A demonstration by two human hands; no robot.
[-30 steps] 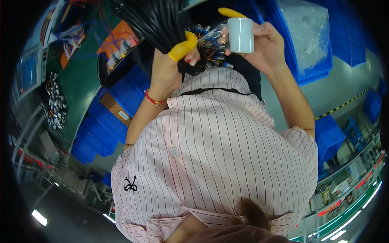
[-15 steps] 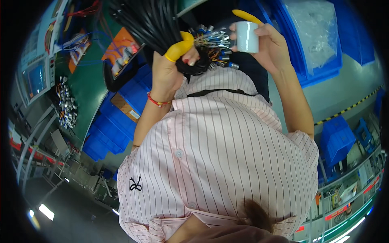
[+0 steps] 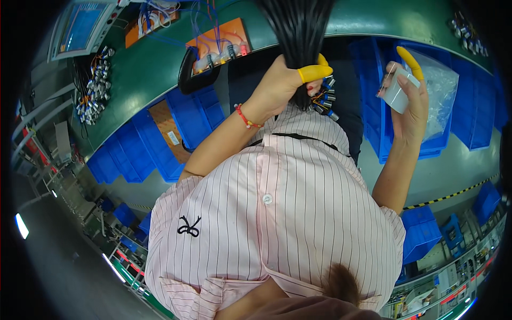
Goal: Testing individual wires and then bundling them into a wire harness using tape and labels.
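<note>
My left hand (image 3: 280,82) is wrapped round a thick bundle of black cables (image 3: 298,32), with a yellow finger cot on its thumb. Below the fist, the metal and blue connector ends (image 3: 326,100) of the cables fan out over my lap. Off to the right, my right hand (image 3: 413,109) grips a small glossy white cylinder (image 3: 396,97) between thumb and fingers; it is tilted, and I cannot tell what exactly it is. One finger of that hand, also in a yellow cot, points upward. The two hands are well apart.
A green worktable (image 3: 154,64) runs across the far side, bearing an orange test board (image 3: 226,37) with wires and a screen unit (image 3: 82,26). Connector heaps (image 3: 95,90) lie at its left end. Blue bins (image 3: 144,146) stand beneath; one holds a clear plastic bag (image 3: 440,90).
My right hand has moved right with the white cylinder, away from the connector ends, and the cylinder is now tilted. My left hand still grips the bundle. The whole view has shifted.
</note>
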